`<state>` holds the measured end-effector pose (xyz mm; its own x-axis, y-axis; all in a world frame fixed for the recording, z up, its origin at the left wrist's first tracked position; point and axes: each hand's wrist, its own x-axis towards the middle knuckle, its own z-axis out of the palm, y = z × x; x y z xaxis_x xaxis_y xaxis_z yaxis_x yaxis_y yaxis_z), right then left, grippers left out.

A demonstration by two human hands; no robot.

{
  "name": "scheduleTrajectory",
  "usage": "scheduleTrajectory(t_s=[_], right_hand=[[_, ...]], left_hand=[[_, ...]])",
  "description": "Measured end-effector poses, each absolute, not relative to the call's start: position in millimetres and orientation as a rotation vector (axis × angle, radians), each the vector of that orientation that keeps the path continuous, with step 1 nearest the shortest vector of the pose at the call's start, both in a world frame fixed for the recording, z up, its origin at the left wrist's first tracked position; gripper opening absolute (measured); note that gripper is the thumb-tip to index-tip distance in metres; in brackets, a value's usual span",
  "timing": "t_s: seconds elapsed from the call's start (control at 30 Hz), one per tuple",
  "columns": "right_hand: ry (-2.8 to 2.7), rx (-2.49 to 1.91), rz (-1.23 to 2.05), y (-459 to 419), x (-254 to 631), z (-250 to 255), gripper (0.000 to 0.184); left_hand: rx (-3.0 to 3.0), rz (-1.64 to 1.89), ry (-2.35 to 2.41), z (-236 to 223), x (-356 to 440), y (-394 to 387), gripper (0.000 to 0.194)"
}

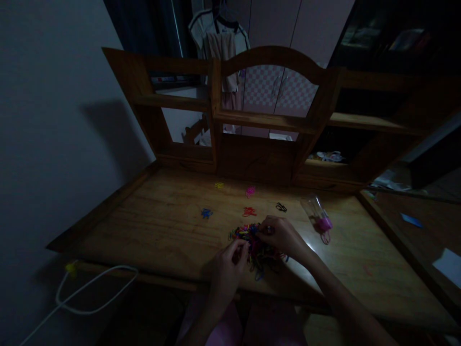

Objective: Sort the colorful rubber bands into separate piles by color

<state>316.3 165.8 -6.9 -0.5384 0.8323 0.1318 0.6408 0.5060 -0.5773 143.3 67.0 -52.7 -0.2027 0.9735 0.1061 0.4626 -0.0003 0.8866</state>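
A mixed heap of small coloured loops (257, 259), which look like rubber bands, lies near the front edge of the wooden desk. My left hand (229, 262) is at the heap's left side, thumb and fingertips pinched together; what is between them is too small to make out. Over the heap's upper right, my right hand (281, 235) is closed with its fingertips among the loops. Beyond the heap lie small separate groups: blue loops (206, 213), red loops (249, 211), black loops (281, 207), pink loops (250, 191) and yellow loops (219, 185).
A clear bottle with a pink cap (324, 223) lies on its side at the right. Wooden shelving (262, 120) stands along the desk's back. A white cable (97, 283) loops by the front left corner, beside a wall (65, 144). The room is dim.
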Motion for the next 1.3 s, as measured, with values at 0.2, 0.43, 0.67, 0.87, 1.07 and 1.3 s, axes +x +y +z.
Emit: scheduleTrajectory(t_s=[0.2, 0.43, 0.67, 0.87, 1.07, 1.3], right_hand=[[-2.259, -1.228, 0.786, 164.9, 318.7, 4.3, 0.01], [-2.22, -1.218, 0.9, 168.2, 323.8, 8.8, 0.015], [-2.123, -1.126, 1.213, 156.8, 316.7, 1.7, 0.022], [-2.082, -1.068, 1.295, 142.9, 304.4, 0.4, 0.021], [-2.117, -1.077, 1.24, 142.5, 301.6, 0.9, 0.019], [-2.05, -1.214, 1.129, 147.1, 309.8, 3.1, 0.027]], left_hand=[[1.482, 1.173, 1.691, -50.9, 144.0, 66.9, 0.025], [1.483, 1.157, 1.701, -48.7, 143.8, 66.3, 0.024], [1.406, 1.23, 1.626, -51.4, 142.1, 66.8, 0.023], [1.444, 1.34, 1.595, -55.4, 141.2, 68.4, 0.023], [1.323, 1.381, 1.506, -63.1, 139.3, 67.7, 0.015], [1.373, 1.417, 1.539, -67.2, 137.9, 70.3, 0.014]])
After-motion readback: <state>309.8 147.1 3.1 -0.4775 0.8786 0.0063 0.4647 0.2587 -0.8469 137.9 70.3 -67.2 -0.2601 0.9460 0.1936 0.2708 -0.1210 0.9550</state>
